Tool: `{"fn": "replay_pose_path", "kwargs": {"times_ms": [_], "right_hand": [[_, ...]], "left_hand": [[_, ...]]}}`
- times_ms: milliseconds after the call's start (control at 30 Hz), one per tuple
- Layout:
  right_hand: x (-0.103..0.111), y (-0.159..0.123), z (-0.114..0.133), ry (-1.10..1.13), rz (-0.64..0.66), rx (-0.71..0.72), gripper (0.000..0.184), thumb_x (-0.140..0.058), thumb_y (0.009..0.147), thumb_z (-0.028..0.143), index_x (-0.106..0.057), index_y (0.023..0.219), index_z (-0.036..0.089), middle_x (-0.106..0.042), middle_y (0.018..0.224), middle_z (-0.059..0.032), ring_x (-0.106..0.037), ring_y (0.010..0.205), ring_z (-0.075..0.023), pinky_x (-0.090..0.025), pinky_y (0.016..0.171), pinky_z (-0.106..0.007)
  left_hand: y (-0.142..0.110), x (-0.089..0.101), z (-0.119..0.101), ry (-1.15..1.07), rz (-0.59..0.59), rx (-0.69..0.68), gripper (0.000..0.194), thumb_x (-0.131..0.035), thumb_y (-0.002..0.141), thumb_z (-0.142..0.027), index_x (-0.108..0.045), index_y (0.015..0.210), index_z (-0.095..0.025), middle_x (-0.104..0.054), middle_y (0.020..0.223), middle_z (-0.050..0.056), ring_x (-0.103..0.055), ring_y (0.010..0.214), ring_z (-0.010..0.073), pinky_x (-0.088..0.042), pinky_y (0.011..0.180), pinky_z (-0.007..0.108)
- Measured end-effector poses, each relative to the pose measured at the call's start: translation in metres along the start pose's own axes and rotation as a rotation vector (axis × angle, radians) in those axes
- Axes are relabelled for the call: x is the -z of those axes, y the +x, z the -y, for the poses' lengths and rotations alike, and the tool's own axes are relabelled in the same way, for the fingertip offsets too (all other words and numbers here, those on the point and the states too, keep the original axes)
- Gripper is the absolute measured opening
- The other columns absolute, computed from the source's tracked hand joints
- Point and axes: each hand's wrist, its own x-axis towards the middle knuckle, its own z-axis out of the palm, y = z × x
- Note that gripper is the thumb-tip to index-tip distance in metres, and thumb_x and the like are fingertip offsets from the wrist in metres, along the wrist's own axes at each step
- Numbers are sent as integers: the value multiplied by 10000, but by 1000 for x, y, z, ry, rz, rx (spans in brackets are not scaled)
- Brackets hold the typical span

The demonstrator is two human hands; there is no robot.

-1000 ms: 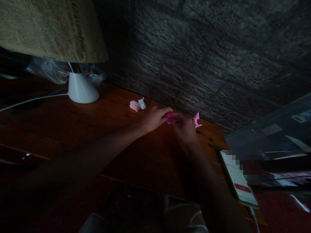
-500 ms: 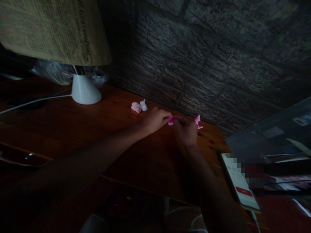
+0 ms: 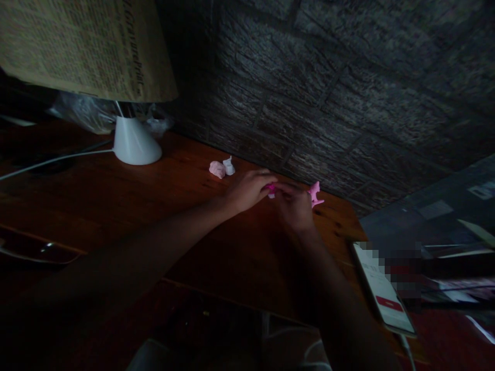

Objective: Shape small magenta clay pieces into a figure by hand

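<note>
My left hand (image 3: 250, 189) and my right hand (image 3: 296, 205) meet over the wooden table, close to the brick wall. Between their fingertips is a small pink piece (image 3: 271, 188) with a pale bit at its lower side; most of it is hidden, and its kind does not show. Both hands are closed on it. Just beyond my right hand lies a brighter pink, branching piece (image 3: 316, 195), partly covered by the hand. To the left of my left hand, a pale pink lump (image 3: 217, 169) sits touching a small white crumpled piece (image 3: 229, 166).
A lamp with a white base (image 3: 137, 144) and newsprint shade (image 3: 93, 51) stands at the left, its cable running left. Clear plastic (image 3: 87, 113) lies behind it. A phone (image 3: 382, 288) with a cable lies at the right table edge. The brick wall (image 3: 309, 103) borders the back.
My right fingers have stretched further over the small pink piece toward my left hand, covering more of it. The things on the table have stayed in place.
</note>
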Motion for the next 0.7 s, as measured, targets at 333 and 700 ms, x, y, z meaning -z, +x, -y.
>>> {"fn": "replay_pose_path", "kwargs": {"times_ms": [333, 700], "right_hand": [[-8, -2, 2, 347, -97, -222, 301, -632, 853, 287, -698, 1125, 175, -790, 982, -103, -757, 849, -223, -606, 846, -424], [-12, -3, 5, 416, -6, -267, 240, -635, 862, 362, -770, 994, 214, -798, 1040, -78, -751, 975, -252, -572, 926, -439]], "left_hand": [[2, 5, 8, 50, 12, 38, 170, -588, 901, -157, -752, 861, -182, -742, 922, 73, -679, 856, 196, -489, 768, 325], [4, 4, 1, -26, -57, 167, 184, -605, 934, -237, -769, 871, -181, -795, 874, 65, -719, 780, 180, -511, 731, 291]]}}
